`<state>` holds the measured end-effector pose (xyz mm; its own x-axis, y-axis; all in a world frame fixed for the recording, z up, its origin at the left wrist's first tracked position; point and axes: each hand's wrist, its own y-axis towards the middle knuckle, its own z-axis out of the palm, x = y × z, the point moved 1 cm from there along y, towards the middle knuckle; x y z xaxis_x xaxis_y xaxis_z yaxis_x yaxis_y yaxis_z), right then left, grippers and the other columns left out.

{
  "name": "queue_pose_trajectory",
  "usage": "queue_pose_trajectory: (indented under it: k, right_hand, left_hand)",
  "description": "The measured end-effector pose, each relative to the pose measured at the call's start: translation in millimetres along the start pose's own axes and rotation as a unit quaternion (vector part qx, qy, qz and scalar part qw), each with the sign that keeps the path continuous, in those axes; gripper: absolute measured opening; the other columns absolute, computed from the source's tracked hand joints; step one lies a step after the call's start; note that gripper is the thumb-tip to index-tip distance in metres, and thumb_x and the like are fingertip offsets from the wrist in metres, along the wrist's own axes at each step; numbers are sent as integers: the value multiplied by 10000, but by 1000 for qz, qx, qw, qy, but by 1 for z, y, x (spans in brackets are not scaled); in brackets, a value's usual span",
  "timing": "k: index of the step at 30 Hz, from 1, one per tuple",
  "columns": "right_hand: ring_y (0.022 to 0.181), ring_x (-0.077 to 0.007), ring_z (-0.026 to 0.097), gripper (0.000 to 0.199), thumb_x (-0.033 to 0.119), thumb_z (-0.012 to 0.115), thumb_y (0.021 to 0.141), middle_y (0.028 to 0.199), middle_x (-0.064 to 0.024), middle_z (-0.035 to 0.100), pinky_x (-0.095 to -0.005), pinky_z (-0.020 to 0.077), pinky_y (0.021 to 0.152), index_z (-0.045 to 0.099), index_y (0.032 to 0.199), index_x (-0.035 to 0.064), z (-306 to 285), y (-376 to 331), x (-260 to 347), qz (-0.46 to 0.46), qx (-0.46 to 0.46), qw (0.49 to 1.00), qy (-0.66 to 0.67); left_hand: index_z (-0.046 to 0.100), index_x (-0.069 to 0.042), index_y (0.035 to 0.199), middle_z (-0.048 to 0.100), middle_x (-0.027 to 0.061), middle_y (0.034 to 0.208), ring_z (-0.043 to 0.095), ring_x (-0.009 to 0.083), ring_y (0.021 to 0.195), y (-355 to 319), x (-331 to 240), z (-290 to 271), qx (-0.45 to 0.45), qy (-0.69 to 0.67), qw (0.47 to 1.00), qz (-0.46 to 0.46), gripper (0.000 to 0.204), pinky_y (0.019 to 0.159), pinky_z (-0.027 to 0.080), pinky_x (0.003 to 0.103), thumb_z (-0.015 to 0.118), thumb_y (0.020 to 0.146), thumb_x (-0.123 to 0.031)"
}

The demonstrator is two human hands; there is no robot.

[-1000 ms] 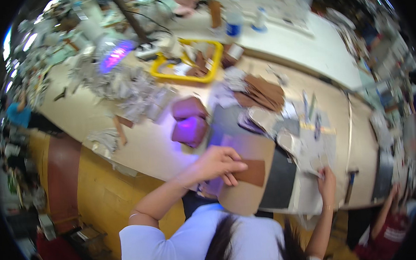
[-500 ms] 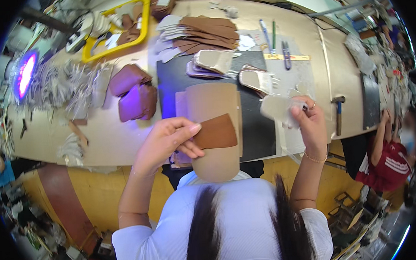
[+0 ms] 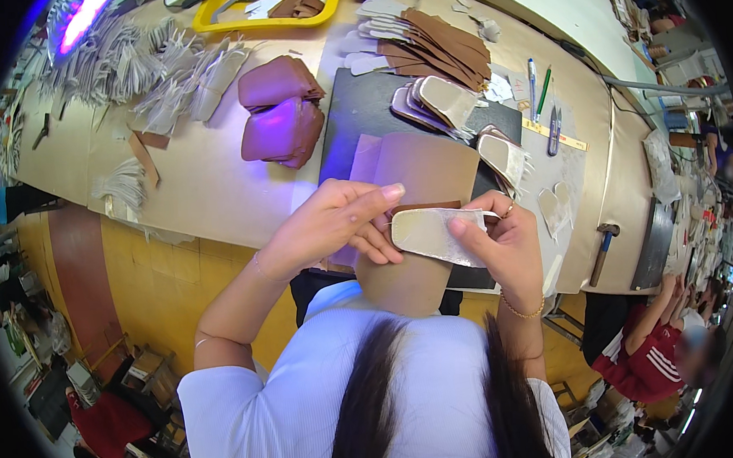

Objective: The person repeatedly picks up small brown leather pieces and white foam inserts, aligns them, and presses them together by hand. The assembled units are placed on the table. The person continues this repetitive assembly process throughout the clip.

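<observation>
My right hand (image 3: 502,242) pinches a pale, rounded piece of lining (image 3: 434,235) by its right end, thumb on top. Beneath it, a brown leather piece (image 3: 432,206) shows only as a narrow strip along the far edge. Both are over a tan curved board (image 3: 417,163) in front of my chest. At the left end of the pale piece is my left hand (image 3: 345,222), its thumb stretched out apart from the fingers. Those fingertips lie close to the pale piece's end; whether they touch the hidden brown piece does not show.
Stacked pale pieces (image 3: 447,102) and a smaller stack (image 3: 503,158) lie beyond the board on a dark mat (image 3: 358,95). Brown stacks (image 3: 283,132) are at left, brown strips (image 3: 448,52) farther back. Scissors (image 3: 554,131) and a hammer (image 3: 605,252) lie right. A co-worker (image 3: 642,342) sits right.
My right hand has brought the pale piece leftward over the brown leather piece, now mostly covered. My left thumb has lifted off the brown piece. The view has shifted, so the table appears turned.
</observation>
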<state>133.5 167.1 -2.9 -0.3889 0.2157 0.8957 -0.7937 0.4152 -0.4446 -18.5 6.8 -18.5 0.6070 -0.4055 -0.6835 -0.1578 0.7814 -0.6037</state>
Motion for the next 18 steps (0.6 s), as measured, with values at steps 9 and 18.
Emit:
queue_pose_trajectory:
  k: [9, 18]
  right_hand:
    - [701, -53, 577, 180, 102, 706, 810, 796, -36, 642, -191, 464, 607, 609, 894, -24, 3, 0, -3, -40, -21, 998, -52]
    - [682, -37, 569, 253, 83, 711, 803, 804, -33, 635, -178, 459, 592, 606, 1008, -23, 4, -3, 0, -28, -44, 997, -56]
  left_hand:
    - [563, 59, 839, 605, 112, 728, 691, 219, 691, 2, 6, -6, 17, -15, 1000, -6, 403, 579, 557, 264, 579, 917, -336]
    - [562, 51, 904, 657, 144, 736, 677, 180, 615, 6, 8, -3, 8, 3, 1000, -7, 160, 526, 540, 234, 645, 858, -79]
